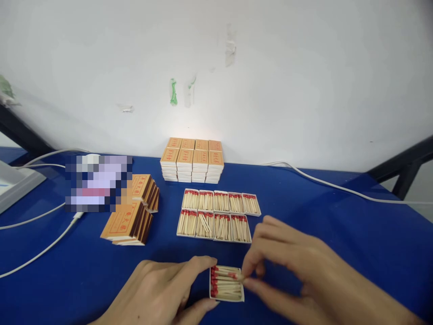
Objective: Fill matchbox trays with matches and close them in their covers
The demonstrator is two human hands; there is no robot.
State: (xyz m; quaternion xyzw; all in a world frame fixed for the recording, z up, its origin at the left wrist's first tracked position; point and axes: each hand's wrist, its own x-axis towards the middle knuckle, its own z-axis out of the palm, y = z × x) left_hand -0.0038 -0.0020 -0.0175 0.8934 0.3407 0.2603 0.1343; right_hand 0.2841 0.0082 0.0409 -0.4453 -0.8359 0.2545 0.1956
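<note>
A small white matchbox tray [227, 299] lies on the blue table in front of me, filled with red-headed matches [226, 286] whose heads point left. My left hand [162, 289] grips the tray's left side, with the index finger at the far corner and the thumb at the near one. At the right edge of the tray, my right hand [287, 257] pinches the pale end of a match [233, 275] between thumb and fingertips. That match's red head points left, over the other matches. Beyond the hands, several filled trays [204, 238] stand in two rows.
Closed orange matchboxes [192, 158] are stacked in a block near the white wall [287, 90]. More closed matchboxes [125, 221] stand at the left, beside a pixelated phone-like object [101, 180] with a white cable [50, 246]. Another cable [324, 183] runs along the back right.
</note>
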